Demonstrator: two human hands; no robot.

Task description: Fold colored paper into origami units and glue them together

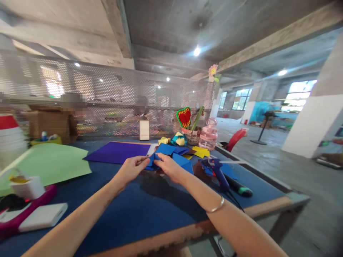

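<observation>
Between my two hands, just above the blue table, is a small folded piece of blue paper (152, 161). My left hand (134, 167) pinches its left side with thumb and fingers. On its right side, my right hand (170, 166) grips it with the fingertips closed; a silver bangle is on that wrist. Behind and right of the right hand lie loose blue paper pieces (183, 162) and yellow paper pieces (201, 152). A purple sheet (116, 152) lies flat beyond my left hand.
A blue glue gun (218, 173) rests at the right beside a dark-handled tool (242, 188). Light green paper (53, 164), a power strip (32, 207) and a white power bank (44, 216) are at left. A pink bottle (208, 138) stands before the mesh partition (112, 89).
</observation>
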